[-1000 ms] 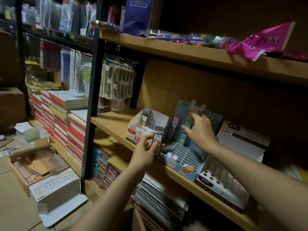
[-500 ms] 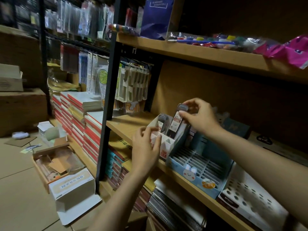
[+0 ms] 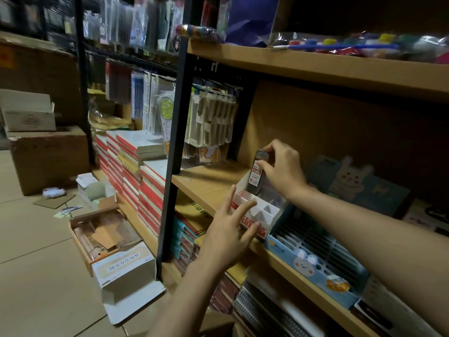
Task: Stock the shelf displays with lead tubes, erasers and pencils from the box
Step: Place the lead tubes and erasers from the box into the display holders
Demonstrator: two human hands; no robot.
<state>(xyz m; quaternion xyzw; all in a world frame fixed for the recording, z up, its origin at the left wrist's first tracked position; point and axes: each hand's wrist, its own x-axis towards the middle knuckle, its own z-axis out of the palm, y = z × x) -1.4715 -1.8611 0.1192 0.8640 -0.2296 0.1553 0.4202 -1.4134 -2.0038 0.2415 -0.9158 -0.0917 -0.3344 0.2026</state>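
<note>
**Lead tube going into the white display**

At the shelf's centre, seen from the head camera, the right hand [image 3: 283, 170] pinches a dark lead tube [image 3: 257, 172] near its cap, thumb and fingertips closed round it, and holds it upright with its lower end inside a rear cell of the white display [image 3: 252, 212]. Gripping high probably leaves the bottom free to slide between the dividers. At seven o'clock from the tube, the left hand [image 3: 230, 229] holds nothing; its fingers lie spread against the display's front, likely steadying the light card. The blue display [image 3: 313, 261] sits just beside the white one at four o'clock, slots unfilled. On the floor at nine o'clock lies the open box [image 3: 104, 235], its contents too dim to tell.
</note>
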